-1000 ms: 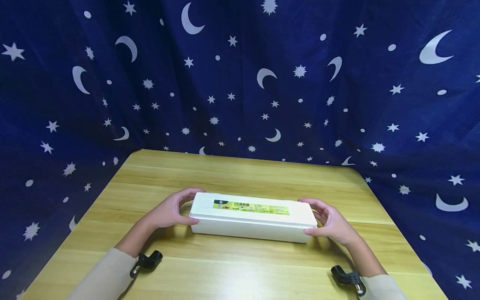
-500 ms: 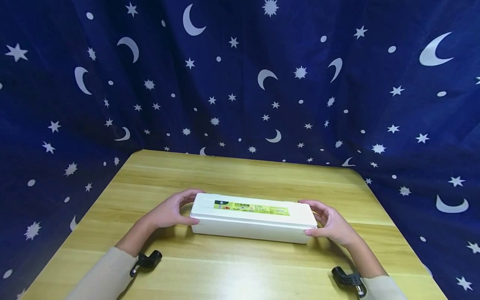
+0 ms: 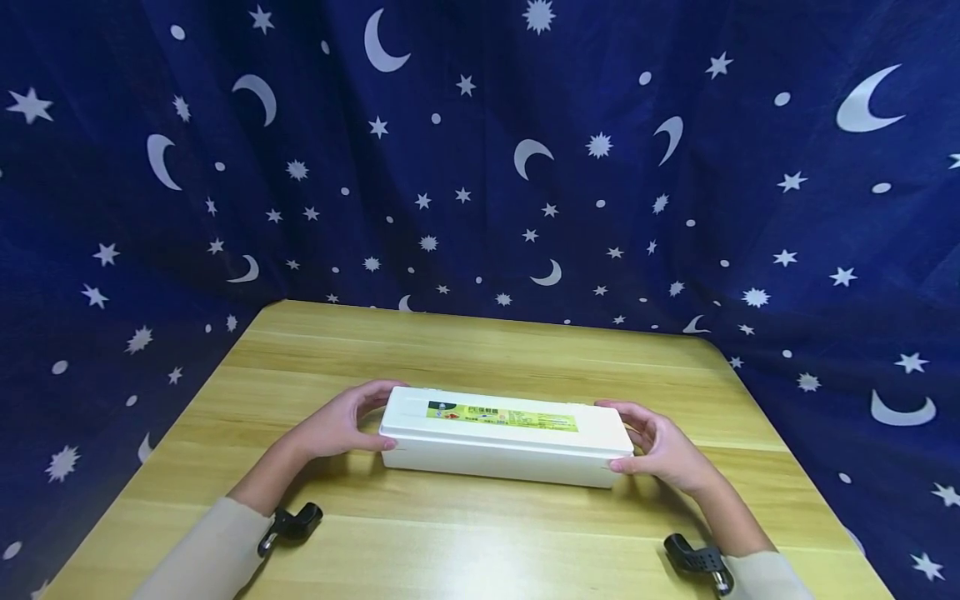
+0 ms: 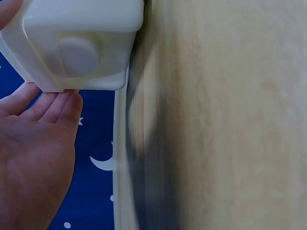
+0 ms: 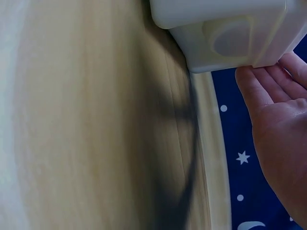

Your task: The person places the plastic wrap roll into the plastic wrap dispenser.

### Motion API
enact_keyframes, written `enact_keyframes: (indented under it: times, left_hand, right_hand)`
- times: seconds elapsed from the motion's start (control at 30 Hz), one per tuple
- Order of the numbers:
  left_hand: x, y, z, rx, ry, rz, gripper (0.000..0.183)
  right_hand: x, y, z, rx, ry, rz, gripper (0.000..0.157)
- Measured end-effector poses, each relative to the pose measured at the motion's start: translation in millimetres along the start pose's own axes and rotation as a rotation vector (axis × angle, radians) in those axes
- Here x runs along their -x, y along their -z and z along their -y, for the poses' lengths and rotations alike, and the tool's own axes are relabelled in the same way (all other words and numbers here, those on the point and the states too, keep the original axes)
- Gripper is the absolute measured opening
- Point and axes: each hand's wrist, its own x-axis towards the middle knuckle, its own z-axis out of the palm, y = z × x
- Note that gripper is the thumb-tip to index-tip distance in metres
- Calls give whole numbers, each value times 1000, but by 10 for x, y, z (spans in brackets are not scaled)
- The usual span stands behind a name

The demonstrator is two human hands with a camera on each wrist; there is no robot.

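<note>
A long white cling film box point(image 3: 502, 461), with its lid down and a yellow-green label point(image 3: 502, 416) on top, sits on the table at a slight slant. My left hand point(image 3: 337, 425) grips its left end, thumb on the front side and fingers round the back. At the opposite end my right hand point(image 3: 670, 450) holds it the same way. Both wrist views show a round shape in the box's end walls: a pale disc point(image 4: 79, 56) on the left, a fainter disc point(image 5: 233, 37) on the right. Fingertips press the rear edge of the lid.
The wooden table point(image 3: 420, 542) has rounded far corners. A dark blue curtain point(image 3: 480, 167) with moons and stars hangs close behind it and along both sides. Black wrist mounts, one left point(image 3: 297, 523) and one right point(image 3: 697, 557), stick out from the beige sleeves.
</note>
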Motion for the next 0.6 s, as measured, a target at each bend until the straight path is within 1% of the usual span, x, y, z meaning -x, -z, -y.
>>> enact_keyframes:
  times: [0.17, 0.27, 0.43, 0.6]
  left_hand:
    - [-3, -4, 9, 28, -6, -1, 80]
    - [-3, 0, 24, 55, -21, 7, 79]
    - [6, 9, 35, 109, -40, 50, 83]
    - [23, 14, 33, 164, -40, 91, 91]
  right_hand:
    - [11, -6, -2, 9, 4, -17, 81]
    - [17, -14, -15, -9, 17, -20, 81]
    - [41, -11, -24, -33, 29, -14, 81]
    - [64, 8, -28, -52, 16, 13, 89]
